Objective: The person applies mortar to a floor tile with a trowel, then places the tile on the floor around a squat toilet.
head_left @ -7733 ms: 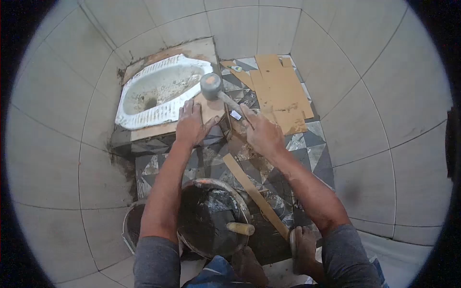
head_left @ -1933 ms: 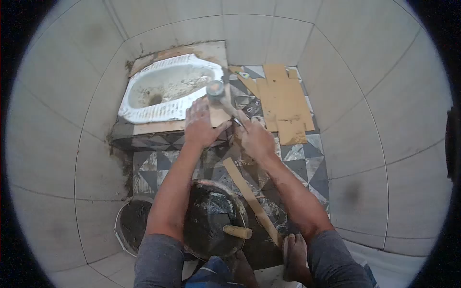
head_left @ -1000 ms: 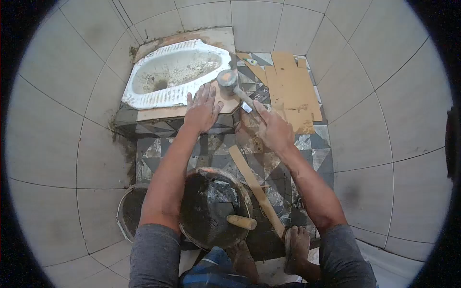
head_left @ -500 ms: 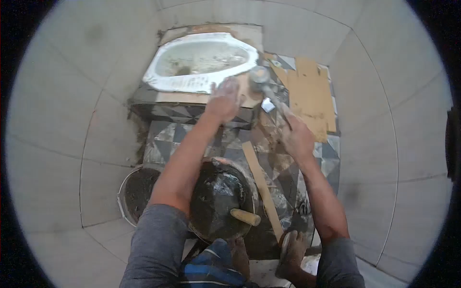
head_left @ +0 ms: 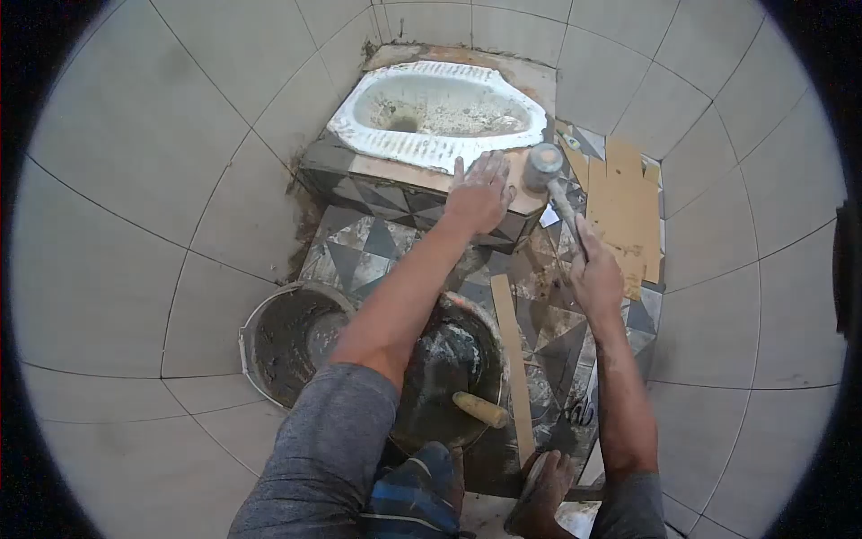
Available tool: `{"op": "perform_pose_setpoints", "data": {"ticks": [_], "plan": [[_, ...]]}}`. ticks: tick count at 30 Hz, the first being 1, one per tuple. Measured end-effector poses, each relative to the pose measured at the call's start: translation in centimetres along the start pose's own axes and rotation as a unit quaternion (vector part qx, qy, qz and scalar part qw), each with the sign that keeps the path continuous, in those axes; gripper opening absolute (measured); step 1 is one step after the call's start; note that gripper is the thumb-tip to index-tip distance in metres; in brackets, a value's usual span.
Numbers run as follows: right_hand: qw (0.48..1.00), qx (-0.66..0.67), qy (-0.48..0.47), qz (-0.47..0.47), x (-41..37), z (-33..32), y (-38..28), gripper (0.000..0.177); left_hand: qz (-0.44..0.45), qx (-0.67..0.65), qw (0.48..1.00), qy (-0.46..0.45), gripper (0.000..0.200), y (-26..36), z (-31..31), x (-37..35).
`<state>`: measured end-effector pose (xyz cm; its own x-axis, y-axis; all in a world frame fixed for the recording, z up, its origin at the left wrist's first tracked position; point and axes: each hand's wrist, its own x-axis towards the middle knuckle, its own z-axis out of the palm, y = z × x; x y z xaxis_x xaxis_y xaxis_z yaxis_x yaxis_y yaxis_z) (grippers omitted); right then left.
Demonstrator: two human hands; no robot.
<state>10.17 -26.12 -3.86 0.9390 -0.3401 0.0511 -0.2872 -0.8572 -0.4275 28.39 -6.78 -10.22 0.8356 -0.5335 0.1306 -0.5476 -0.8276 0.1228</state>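
Observation:
My left hand (head_left: 480, 190) lies flat, fingers spread, on a tan tile (head_left: 516, 184) at the front right corner of the raised step around the white squat toilet pan (head_left: 435, 112). My right hand (head_left: 594, 277) grips the handle of a rubber mallet (head_left: 545, 166). The mallet's grey head rests at the tile's right edge, just right of my left fingers. The step's front face carries grey and black patterned tiles (head_left: 404, 199).
A mortar pan (head_left: 449, 359) with a wooden-handled trowel (head_left: 480, 409) sits between my knees, a mortar bucket (head_left: 287, 337) to its left. A long wooden strip (head_left: 512, 355) lies on the patterned floor. Cardboard pieces (head_left: 624, 202) cover the floor at right. Tiled walls close in all round.
The view has swung left, so the toilet and step now sit nearer the middle. My left hand stays on the tile; the mallet head stays at the tile's right edge.

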Motion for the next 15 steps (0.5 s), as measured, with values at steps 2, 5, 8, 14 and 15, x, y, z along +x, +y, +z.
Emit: {"op": "perform_pose_setpoints", "data": {"ticks": [2,5,8,14,15], "plan": [[0.998,0.041,0.027,-0.038,0.1,0.1,0.4,0.050,0.006,0.007,1.000,0.021,0.063,-0.3,0.5,0.1],[0.970,0.166,0.152,-0.093,-1.0,0.6,0.9,0.046,-0.007,-0.015,1.000,-0.007,0.066,-0.2,-0.5,0.0],[0.914,0.311,0.251,-0.072,-1.9,0.1,-0.4,0.042,0.039,-0.037,0.998,-0.035,0.067,-2.0,-1.2,0.6],[0.941,0.306,0.133,-0.048,0.8,-5.8,-1.7,0.034,0.100,-0.066,0.990,-0.068,0.061,-4.2,-2.2,0.7],[0.942,0.303,0.135,-0.045,1.4,-6.1,-2.0,0.034,0.099,-0.078,0.990,-0.066,0.061,-4.2,-2.2,0.7]]}}
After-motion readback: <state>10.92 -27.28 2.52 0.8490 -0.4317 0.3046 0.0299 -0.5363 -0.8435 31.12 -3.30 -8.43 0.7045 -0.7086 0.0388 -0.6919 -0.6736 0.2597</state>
